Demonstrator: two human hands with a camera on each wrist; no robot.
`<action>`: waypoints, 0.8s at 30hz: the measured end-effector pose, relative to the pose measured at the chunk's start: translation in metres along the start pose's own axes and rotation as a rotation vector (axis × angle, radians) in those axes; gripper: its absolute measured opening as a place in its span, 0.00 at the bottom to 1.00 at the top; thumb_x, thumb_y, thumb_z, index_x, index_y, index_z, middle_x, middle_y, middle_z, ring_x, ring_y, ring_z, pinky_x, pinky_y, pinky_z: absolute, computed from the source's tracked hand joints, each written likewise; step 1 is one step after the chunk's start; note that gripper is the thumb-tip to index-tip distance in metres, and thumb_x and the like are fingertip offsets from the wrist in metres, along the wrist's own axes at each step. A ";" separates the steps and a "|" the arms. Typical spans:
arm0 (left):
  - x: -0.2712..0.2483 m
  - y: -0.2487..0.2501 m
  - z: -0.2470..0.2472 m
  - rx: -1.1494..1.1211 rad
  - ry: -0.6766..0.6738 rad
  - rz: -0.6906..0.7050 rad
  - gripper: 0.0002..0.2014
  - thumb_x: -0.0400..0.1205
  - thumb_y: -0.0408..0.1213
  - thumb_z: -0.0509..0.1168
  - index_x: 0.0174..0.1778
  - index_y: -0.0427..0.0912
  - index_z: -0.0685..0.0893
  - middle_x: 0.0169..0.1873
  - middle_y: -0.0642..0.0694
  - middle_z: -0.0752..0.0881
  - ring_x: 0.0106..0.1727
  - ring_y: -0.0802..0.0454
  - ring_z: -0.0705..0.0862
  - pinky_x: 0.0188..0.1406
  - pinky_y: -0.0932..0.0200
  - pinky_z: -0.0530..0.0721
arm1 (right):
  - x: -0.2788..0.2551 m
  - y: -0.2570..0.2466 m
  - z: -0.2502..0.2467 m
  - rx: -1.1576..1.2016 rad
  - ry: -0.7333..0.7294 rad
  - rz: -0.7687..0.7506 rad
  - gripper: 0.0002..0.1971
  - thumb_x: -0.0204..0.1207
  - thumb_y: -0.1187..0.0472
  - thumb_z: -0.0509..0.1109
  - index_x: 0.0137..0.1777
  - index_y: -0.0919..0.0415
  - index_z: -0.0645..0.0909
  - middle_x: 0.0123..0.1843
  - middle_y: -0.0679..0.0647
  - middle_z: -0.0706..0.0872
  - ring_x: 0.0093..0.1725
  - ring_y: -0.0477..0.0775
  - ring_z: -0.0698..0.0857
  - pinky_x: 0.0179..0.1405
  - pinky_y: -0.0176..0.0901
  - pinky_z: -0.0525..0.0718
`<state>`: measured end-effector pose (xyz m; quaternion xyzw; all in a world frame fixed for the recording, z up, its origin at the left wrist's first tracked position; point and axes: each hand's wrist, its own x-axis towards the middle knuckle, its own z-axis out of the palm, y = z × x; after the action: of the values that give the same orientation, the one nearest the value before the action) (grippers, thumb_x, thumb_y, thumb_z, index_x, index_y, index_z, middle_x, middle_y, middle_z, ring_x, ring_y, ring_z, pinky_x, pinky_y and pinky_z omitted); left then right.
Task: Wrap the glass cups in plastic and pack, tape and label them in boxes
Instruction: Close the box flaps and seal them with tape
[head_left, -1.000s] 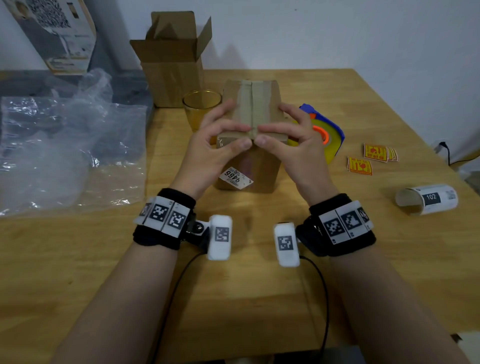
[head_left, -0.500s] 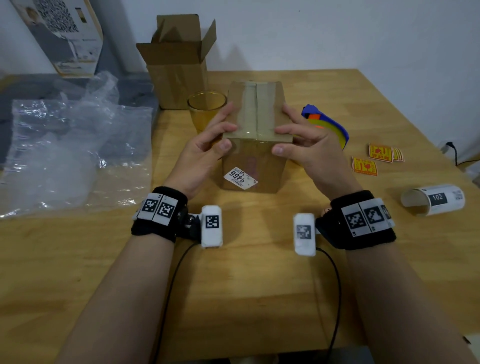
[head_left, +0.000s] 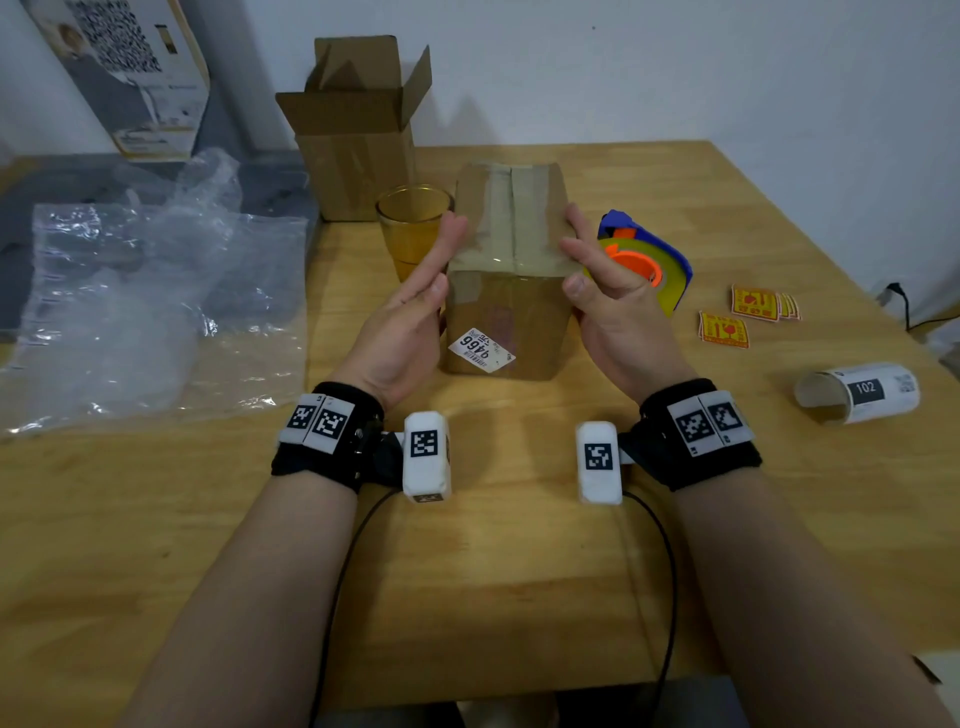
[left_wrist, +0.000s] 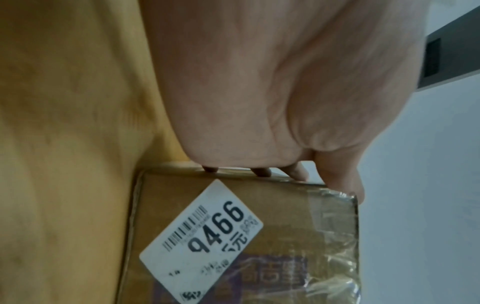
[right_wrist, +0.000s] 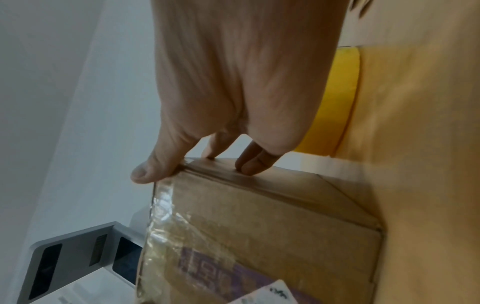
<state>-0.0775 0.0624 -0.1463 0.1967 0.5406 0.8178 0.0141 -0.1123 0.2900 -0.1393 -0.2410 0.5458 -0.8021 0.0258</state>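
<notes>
the taped box (head_left: 506, 291) stands on the worktop (head_left: 519, 571) between the left hand (head_left: 410, 317) and right hand (head_left: 608, 301), both open with fingers flat on its sides; stiff, light, fragile load: hold by the sides.

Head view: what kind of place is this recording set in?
Most likely a small home or office packing station, not a warehouse: a wooden table against a plain wall, holding a taped cardboard box, a tape dispenser, fragile stickers and plastic wrap.
</notes>
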 end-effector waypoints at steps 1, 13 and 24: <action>0.001 -0.001 0.000 -0.019 -0.001 -0.002 0.23 0.92 0.34 0.55 0.82 0.57 0.76 0.90 0.43 0.58 0.90 0.44 0.59 0.90 0.34 0.54 | -0.001 0.001 0.001 0.033 0.000 0.001 0.23 0.69 0.45 0.86 0.64 0.46 0.92 0.88 0.44 0.67 0.88 0.47 0.66 0.85 0.55 0.71; 0.005 -0.002 0.005 -0.133 0.156 -0.014 0.22 0.91 0.33 0.53 0.67 0.55 0.90 0.90 0.47 0.61 0.87 0.45 0.66 0.86 0.36 0.65 | -0.003 0.010 0.007 0.187 0.032 -0.026 0.16 0.76 0.48 0.77 0.63 0.45 0.92 0.86 0.42 0.68 0.87 0.48 0.68 0.87 0.57 0.68; 0.004 0.055 0.041 0.454 0.603 -0.201 0.06 0.80 0.51 0.76 0.44 0.54 0.92 0.61 0.57 0.90 0.66 0.57 0.83 0.66 0.48 0.79 | 0.002 -0.038 0.012 -0.407 0.268 0.028 0.08 0.85 0.68 0.71 0.58 0.62 0.92 0.58 0.50 0.94 0.46 0.46 0.92 0.45 0.42 0.91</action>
<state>-0.0567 0.0767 -0.0822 -0.1083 0.7044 0.6929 -0.1094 -0.1009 0.2943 -0.1018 -0.1252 0.6981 -0.6999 -0.0846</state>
